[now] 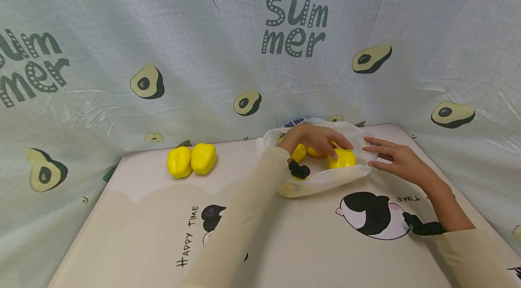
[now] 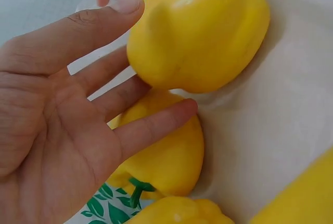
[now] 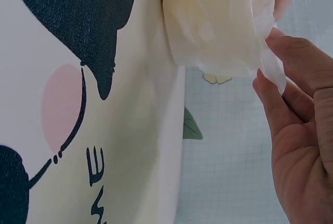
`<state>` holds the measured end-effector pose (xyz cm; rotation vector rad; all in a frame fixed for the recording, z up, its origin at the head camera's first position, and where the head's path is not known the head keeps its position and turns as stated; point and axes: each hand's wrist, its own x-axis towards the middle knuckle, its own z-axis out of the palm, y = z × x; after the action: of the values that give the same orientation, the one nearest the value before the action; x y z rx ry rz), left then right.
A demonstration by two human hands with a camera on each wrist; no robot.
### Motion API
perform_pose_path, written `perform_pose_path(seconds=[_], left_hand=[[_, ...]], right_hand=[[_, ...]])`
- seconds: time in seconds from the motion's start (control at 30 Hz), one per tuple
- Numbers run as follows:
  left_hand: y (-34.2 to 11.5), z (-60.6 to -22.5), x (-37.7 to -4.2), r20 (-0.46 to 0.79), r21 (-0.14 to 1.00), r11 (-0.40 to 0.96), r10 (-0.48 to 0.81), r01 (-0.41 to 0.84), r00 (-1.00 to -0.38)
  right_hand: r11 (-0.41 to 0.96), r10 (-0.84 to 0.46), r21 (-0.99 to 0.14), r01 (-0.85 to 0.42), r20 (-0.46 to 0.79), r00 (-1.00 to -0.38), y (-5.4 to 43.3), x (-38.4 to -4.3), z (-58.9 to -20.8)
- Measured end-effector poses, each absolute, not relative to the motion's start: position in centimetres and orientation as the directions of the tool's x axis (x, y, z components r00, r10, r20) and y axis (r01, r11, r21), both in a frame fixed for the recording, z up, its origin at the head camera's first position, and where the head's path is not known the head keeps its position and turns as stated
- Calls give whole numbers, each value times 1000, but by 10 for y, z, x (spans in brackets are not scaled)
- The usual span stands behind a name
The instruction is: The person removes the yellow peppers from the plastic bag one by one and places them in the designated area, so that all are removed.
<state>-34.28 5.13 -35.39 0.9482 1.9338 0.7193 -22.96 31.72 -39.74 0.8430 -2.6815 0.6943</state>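
Note:
My left hand (image 1: 319,139) reaches into a white plastic bag (image 1: 321,184) lying open on the table. Its fingers are extended around a yellow bell pepper (image 1: 343,159). In the left wrist view, the thumb lies along that pepper's side, and other fingers pass partly behind it. More yellow peppers (image 2: 174,153), one with a green stem, sit close below it inside the bag. At the bag's right side, my right hand (image 1: 400,161) holds its edge. The right wrist view shows thumb and fingers of the right hand (image 3: 302,109) pinching the thin plastic (image 3: 213,21).
Two yellow bell peppers, a left one (image 1: 179,162) and a right one (image 1: 203,158), stand side by side at the table's back left. Behind the table hangs a curtain (image 1: 203,53) printed with avocados. The tablecloth (image 1: 134,233) bears cartoon prints.

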Motion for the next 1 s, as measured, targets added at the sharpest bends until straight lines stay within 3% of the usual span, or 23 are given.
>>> perform_pose_path(seconds=[0.4,0.57,0.73,1.0], left_hand=[[62,-358,-336,-410,691,549,834,471,-370],[67,-356,-332,-361,600,560,827,572,-431],[68,-353,-329,-390,528,611,792,590,-470],[72,-360,-331,-396,512,609,793,605,-463]], right_hand=[[707,-486,-377,-599,355,-798,319,-231,-400],[707,-492,-353,-613,377,-785,320,-231,-400],[706,-490,-366,-606,366,-792,320,-232,-400],[704,-483,-380,-599,362,-797,318,-230,-399]])
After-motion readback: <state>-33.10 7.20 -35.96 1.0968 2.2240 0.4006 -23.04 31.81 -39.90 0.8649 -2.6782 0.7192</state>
